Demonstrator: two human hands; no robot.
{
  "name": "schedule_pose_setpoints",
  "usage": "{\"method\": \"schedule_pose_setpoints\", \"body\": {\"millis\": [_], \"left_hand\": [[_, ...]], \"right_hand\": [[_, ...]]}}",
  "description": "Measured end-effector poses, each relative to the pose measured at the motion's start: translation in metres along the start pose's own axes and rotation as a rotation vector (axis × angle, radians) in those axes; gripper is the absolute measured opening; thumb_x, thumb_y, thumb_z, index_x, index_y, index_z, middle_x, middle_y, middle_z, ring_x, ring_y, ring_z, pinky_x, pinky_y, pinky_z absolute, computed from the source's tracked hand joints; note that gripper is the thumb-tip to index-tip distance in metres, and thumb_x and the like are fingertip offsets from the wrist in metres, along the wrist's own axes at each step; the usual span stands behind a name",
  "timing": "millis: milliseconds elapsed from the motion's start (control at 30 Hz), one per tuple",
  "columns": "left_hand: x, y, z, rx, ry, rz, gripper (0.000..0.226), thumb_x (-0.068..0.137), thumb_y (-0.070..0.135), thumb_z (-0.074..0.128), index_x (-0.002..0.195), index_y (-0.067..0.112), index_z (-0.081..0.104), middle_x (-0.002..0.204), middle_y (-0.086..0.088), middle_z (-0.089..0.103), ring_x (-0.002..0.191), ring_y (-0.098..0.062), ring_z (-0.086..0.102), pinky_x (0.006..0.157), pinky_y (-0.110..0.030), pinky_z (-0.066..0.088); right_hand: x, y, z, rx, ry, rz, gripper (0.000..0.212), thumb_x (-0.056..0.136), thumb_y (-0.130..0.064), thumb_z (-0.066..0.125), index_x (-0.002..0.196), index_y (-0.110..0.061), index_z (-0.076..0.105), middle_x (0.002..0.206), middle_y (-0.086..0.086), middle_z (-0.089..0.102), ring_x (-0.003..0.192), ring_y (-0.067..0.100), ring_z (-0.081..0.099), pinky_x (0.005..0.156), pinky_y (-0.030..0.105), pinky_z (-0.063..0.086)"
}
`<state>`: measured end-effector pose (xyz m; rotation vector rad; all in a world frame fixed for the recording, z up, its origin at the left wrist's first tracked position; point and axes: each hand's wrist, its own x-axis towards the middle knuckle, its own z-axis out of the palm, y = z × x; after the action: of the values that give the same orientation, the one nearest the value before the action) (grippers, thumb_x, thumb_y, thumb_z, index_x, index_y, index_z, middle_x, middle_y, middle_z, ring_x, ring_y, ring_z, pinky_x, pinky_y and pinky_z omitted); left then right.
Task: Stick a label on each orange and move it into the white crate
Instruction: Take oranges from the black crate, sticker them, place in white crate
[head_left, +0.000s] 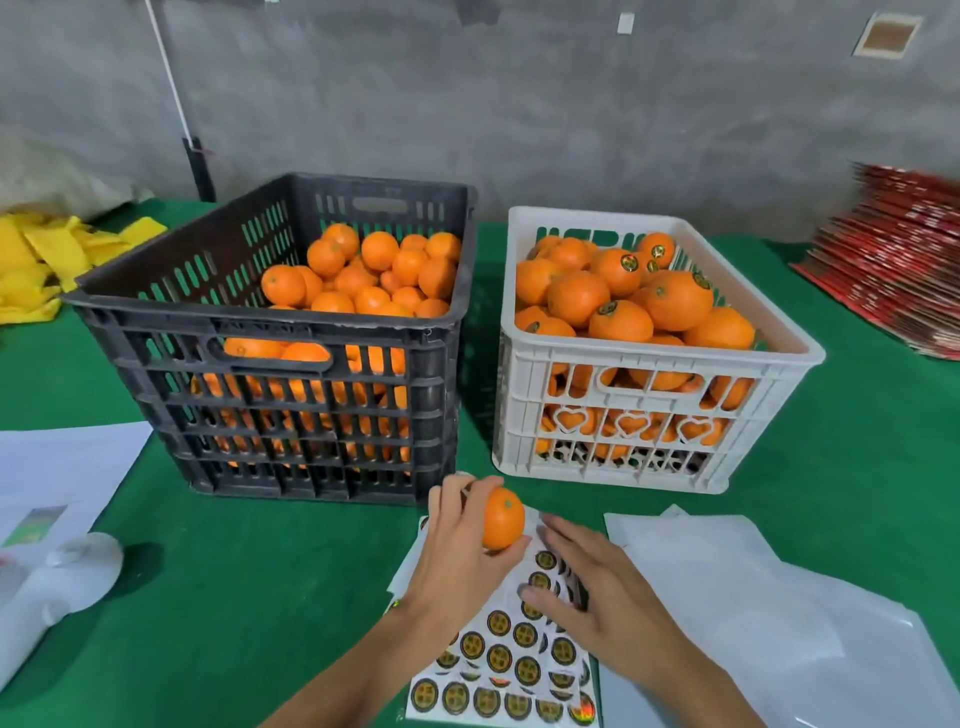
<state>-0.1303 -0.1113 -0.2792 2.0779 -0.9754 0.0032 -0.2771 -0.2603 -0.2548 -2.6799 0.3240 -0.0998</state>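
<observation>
The left hand (457, 551) grasps an orange (503, 518) above the label sheet (511, 670); the right hand (587, 587) lies flat, fingers released, on it. White crate (660, 441) at one o'clock, black crate (291, 415) at eleven, white papers (753, 597) at three.

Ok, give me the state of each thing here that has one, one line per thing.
black crate: partly full of unlabelled oranges
white crate: heaped above the rim with labelled oranges
held orange: no label visible, above the sheet
label sheet: flat, partly used
left hand: grips the held orange
right hand: fingers resting on the sheet
</observation>
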Motion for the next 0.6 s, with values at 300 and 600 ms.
{"method": "schedule_pose_setpoints", "body": {"millis": [300,600], "left_hand": [[-0.0034,-0.0077,0.0063,-0.016,0.049,-0.017,0.072,0.09,0.048,0.079,0.149,0.028,0.043,0.14,0.008,0.036,0.13,-0.01,0.036,0.104,-0.024,0.043],[-0.0046,-0.0055,0.0039,-0.026,0.054,-0.026,0.072,0.091,0.046,0.078,0.151,0.027,0.042,0.14,0.008,0.036,0.132,-0.011,0.034,0.105,-0.023,0.041]], "right_hand": [[0.0025,-0.0005,0.0063,-0.057,0.279,-0.132,0.039,0.097,-0.044,0.062,0.125,-0.021,0.075,0.133,-0.011,0.068,0.122,0.015,0.061,0.102,0.031,0.048],[0.0006,-0.0016,0.0022,-0.087,0.26,-0.177,0.05,0.091,-0.062,0.066,0.125,-0.026,0.075,0.131,-0.017,0.067,0.119,0.005,0.058,0.102,0.024,0.046]]}}
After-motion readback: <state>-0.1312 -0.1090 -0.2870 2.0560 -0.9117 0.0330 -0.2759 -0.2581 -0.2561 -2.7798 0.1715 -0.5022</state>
